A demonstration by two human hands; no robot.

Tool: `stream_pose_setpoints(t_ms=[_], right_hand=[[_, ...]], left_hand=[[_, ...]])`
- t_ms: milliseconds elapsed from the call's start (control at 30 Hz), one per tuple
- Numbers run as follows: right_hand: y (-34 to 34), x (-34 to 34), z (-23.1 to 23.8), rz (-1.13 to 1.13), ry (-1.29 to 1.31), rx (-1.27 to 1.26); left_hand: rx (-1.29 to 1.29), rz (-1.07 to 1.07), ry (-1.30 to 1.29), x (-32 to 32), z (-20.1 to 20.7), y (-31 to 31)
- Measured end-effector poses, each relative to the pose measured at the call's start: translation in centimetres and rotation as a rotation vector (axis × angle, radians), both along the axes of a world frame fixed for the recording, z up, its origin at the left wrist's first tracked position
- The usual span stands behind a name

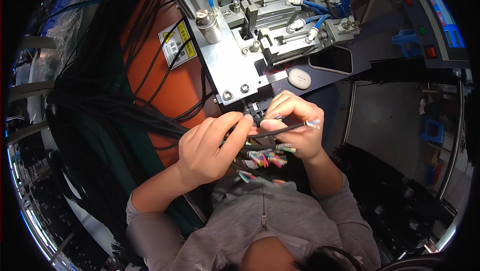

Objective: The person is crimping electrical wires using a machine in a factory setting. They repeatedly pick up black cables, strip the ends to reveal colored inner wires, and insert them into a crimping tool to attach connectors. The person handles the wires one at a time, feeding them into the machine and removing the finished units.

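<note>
My left hand is closed, with black cables passing under and through its fingers. Its index fingertip touches a small black fixture at the near edge of the metal machine. My right hand is also closed, pinching thin wire ends right beside that fixture; the fingers partly hide them. One black cable runs between the hands, and its pale stripped end lies over my right hand. Below, several cable ends with coloured wires hang in front of my body.
A thick bundle of black cables comes in from the left over an orange surface. Blue air hoses feed the machine. A white oval case and a phone lie at its right. A control panel stands far right.
</note>
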State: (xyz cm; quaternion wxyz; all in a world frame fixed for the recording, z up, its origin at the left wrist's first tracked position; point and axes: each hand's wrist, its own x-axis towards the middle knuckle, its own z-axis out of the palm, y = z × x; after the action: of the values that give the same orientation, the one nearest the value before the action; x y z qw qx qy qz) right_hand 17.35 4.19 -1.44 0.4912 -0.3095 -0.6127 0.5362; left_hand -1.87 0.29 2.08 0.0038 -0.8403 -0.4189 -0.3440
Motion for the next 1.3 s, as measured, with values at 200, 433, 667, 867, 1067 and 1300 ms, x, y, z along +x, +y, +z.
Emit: stream_pose_setpoints(t_ms=[200,433,667,867,1067,1300], right_hand=[[0.0,-1.3,0.6,-0.035,0.133,0.171],[0.4,-2.3,0.2,-0.049,0.195,0.259],[0.8,-1.9,1.1,0.051,0.052,0.102],[0.1,-2.1,1.2,-0.019,0.169,-0.127],[0.7,-1.4,2.0,-0.178,-0.260,0.276],[1.4,0.5,2.1,0.060,-0.270,0.000]], left_hand=[[-0.011,0.006,-0.119,0.3,-0.2,0.1],[0.029,0.004,-0.164,0.2,-0.3,0.1],[-0.001,0.016,-0.136,0.3,-0.3,0.0],[-0.004,0.033,-0.092,0.6,-0.7,0.1],[-0.049,0.062,-0.042,0.9,-0.8,0.1],[-0.050,0.040,-0.001,0.9,-1.2,0.0]])
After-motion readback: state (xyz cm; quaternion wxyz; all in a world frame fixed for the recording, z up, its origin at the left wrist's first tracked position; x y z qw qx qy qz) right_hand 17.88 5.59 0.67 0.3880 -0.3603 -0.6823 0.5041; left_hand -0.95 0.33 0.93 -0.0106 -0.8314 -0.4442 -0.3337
